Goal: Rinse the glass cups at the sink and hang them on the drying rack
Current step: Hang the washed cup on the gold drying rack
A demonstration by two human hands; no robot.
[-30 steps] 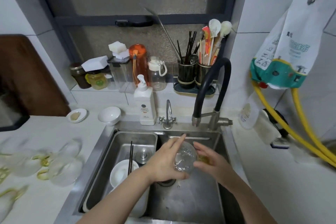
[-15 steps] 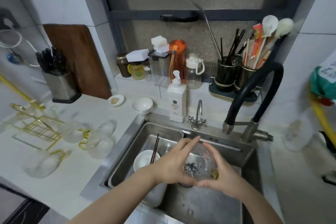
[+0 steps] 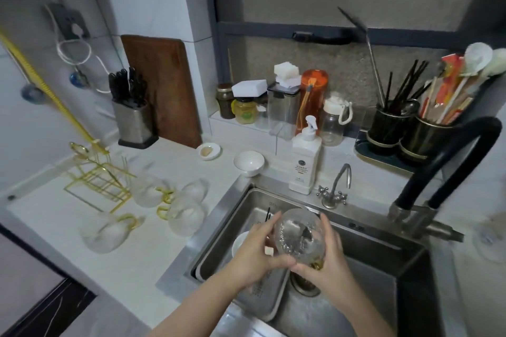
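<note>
I hold one glass cup (image 3: 298, 232) over the steel sink (image 3: 383, 262), between my two hands. My left hand (image 3: 254, 249) grips its left side with the fingers curled around the wall, and my right hand (image 3: 332, 257) grips the right side and the bottom part, where a bit of the golden handle shows. The cup is tilted so that its opening faces up toward me. Inside the sink, on the left, a metal tray (image 3: 262, 301) lies with a white bowl (image 3: 239, 241) in it. On the white worktop (image 3: 131, 268) at the left of the sink four other glass cups (image 3: 186, 215) with golden handles lie on their sides, near each other. Just behind them stands the golden drying rack (image 3: 95, 180); no cup hangs on it. Behind the sink I see a white soap bottle (image 3: 305, 167), a small tap (image 3: 335, 189) and a black curved faucet (image 3: 449, 169).
</note>
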